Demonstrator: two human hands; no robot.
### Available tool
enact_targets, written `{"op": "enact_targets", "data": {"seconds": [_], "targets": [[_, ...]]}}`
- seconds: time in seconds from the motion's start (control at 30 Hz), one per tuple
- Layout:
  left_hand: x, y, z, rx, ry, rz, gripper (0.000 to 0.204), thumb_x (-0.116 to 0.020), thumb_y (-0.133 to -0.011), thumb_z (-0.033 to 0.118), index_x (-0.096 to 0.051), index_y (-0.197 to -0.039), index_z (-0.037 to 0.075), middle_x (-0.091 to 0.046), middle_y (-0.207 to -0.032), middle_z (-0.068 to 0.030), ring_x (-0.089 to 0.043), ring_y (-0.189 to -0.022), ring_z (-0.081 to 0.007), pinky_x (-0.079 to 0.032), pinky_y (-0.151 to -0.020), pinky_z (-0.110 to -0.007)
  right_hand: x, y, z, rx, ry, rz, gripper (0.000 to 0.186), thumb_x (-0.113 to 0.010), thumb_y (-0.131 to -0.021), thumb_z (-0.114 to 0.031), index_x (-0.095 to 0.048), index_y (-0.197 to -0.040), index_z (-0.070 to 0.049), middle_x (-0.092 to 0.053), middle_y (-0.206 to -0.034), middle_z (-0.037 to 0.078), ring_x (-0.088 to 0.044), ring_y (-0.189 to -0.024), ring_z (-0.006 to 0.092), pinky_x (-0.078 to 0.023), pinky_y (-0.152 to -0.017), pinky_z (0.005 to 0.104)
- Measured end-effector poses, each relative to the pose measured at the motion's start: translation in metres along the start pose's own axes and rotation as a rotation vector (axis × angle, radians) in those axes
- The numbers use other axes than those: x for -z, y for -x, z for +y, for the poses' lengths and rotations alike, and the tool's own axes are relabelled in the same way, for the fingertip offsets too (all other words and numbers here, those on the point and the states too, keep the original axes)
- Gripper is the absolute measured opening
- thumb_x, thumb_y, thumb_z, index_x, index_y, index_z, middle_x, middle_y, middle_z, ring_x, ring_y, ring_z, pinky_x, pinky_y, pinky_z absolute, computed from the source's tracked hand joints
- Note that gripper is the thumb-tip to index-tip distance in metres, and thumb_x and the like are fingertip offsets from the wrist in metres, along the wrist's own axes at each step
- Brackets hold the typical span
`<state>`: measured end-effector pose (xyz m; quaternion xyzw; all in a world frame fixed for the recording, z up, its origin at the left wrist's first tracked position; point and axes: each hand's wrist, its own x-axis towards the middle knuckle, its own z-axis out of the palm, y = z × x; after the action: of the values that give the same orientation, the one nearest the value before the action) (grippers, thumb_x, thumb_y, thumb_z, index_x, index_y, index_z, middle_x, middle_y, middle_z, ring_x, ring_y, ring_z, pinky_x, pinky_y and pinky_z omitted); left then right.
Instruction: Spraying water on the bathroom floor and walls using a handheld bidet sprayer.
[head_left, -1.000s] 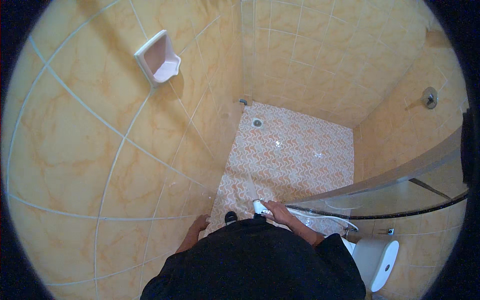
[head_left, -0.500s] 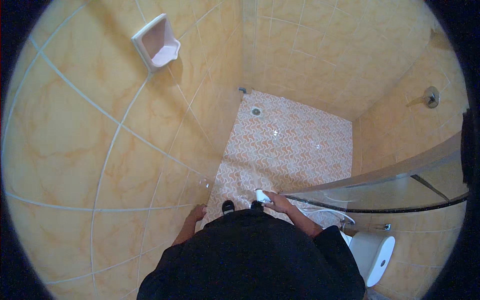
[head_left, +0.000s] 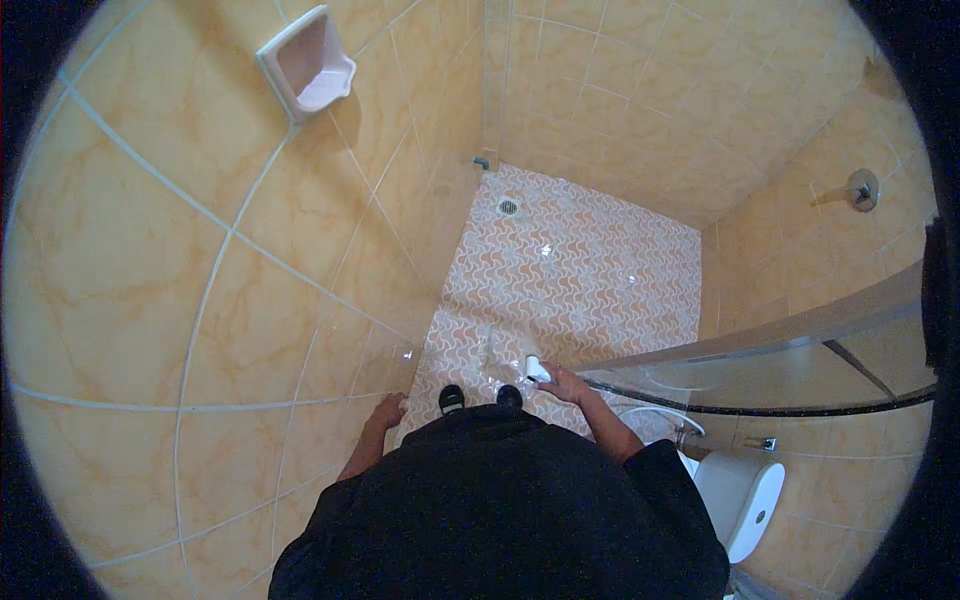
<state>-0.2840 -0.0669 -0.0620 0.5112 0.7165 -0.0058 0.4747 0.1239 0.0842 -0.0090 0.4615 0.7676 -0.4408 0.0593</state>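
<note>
My right hand (head_left: 566,384) is closed around a white handheld sprayer (head_left: 537,369), held low in front of me just right of my shoes. A white hose (head_left: 655,409) shows behind that forearm and runs toward a fitting near the toilet. Faint streaks and wet glints, which look like water, show on the patterned floor (head_left: 590,250) left of the sprayer head. Down at my left side, my left hand (head_left: 387,411) is beside the tiled wall with nothing visible in it. Its fingers look loosely apart, though small; I cannot tell whether they touch the wall.
A glass partition (head_left: 760,370) with a dark lower edge stands right of my right hand. Behind it are a white toilet tank (head_left: 740,500) and a small metal valve (head_left: 768,443). A drain (head_left: 508,207) lies in the far left corner. A pink soap dish (head_left: 312,65) juts from the left wall.
My right hand has moved the sprayer slightly forward and to the right, uncovering my right shoe. The whole view has shifted a little; my left hand stays beside the wall.
</note>
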Motion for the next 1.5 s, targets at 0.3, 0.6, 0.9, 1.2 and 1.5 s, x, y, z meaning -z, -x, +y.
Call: {"op": "enact_targets", "data": {"seconds": [0.3,0.6,0.9,1.2,1.5], "targets": [[-0.005,0.001,-0.017,-0.072,-0.020,0.011,0.037,-0.053,-0.072,0.019,-0.043,-0.107,0.013,-0.041,-0.112,-0.0162,-0.036,-0.107,-0.0300,-0.033,-0.088,-0.038,0.018,-0.004,0.006,-0.033,-0.087,0.093,0.063,-0.052,-0.072,-0.040,-0.034,-0.113,0.004,-0.041,-0.110,0.024,-0.043,-0.101,0.0338,-0.033,-0.086,0.0364],[-0.014,0.001,-0.028,-0.194,-0.120,0.143,0.037,-0.053,-0.071,0.018,-0.044,-0.106,0.010,-0.044,-0.105,-0.0180,-0.043,-0.099,-0.0318,-0.036,-0.084,-0.038,0.027,0.005,-0.001,-0.107,-0.073,0.063,0.065,-0.050,-0.073,-0.043,-0.029,-0.114,0.002,-0.042,-0.107,0.026,-0.044,-0.099,0.0357,-0.035,-0.083,0.0386],[-0.001,0.013,0.003,-0.056,-0.105,0.067,0.037,-0.054,-0.072,0.019,-0.043,-0.107,0.013,-0.043,-0.107,-0.0171,-0.043,-0.099,-0.0315,-0.037,-0.082,-0.038,0.019,0.009,0.003,-0.023,-0.096,0.134,0.065,-0.053,-0.071,-0.042,-0.031,-0.114,0.002,-0.045,-0.101,0.024,-0.044,-0.096,0.0331,-0.034,-0.082,0.0370],[-0.009,0.016,0.002,-0.068,-0.107,0.099,0.037,-0.053,-0.073,0.018,-0.043,-0.108,0.014,-0.044,-0.105,-0.0168,-0.043,-0.099,-0.0318,-0.037,-0.082,-0.038,0.017,0.015,-0.019,-0.011,-0.009,0.016,0.056,-0.052,-0.073,-0.040,-0.038,-0.112,-0.003,-0.045,-0.106,0.019,-0.045,-0.096,0.0310,-0.035,-0.082,0.0353],[-0.021,0.012,-0.011,-0.156,-0.108,0.133,0.038,-0.054,-0.072,0.018,-0.042,-0.108,0.012,-0.043,-0.105,-0.0166,-0.042,-0.100,-0.0317,-0.035,-0.084,-0.039,0.010,0.015,-0.027,0.157,-0.093,-0.061,0.049,-0.052,-0.075,-0.033,-0.039,-0.111,-0.003,-0.047,-0.105,0.018,-0.046,-0.096,0.0293,-0.036,-0.081,0.0342]]}}
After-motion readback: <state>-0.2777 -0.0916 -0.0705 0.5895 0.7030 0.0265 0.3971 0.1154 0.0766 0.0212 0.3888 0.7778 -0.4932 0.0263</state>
